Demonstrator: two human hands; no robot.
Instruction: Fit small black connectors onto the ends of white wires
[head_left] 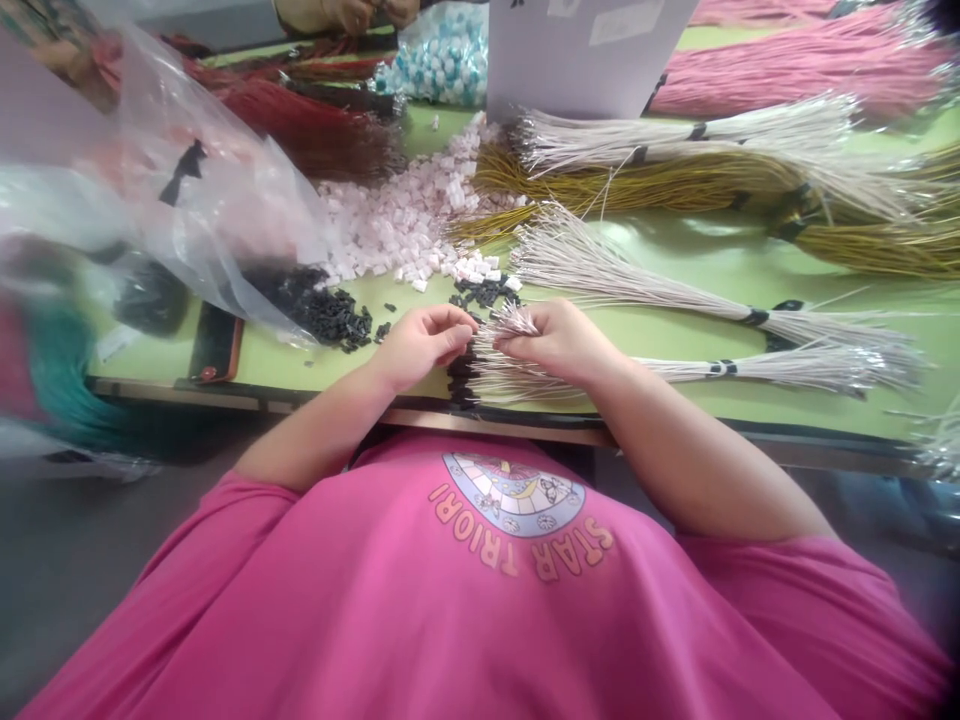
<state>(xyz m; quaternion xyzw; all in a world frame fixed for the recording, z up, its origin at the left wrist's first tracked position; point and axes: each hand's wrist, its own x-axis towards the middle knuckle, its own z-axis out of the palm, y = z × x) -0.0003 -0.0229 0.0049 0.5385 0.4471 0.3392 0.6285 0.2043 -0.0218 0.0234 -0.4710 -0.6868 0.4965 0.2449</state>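
Note:
My left hand (421,343) is curled into a pinch near the table's front edge, fingertips at a row of small black connectors (463,375); what it pinches is too small to name. My right hand (551,340) is closed on the ends of a bundle of thin white wires (517,322) that fans out under it. The two hands almost touch. A pile of white connectors (405,220) and scattered black connectors (330,312) lie just beyond the hands on the green table (675,260).
Tied bundles of white wires (750,318), yellow wires (675,185) and pink wires (787,70) cover the right and far side. A clear plastic bag (195,190) and red wires (300,120) sit at the left. Another person's hands (367,12) work at the far edge.

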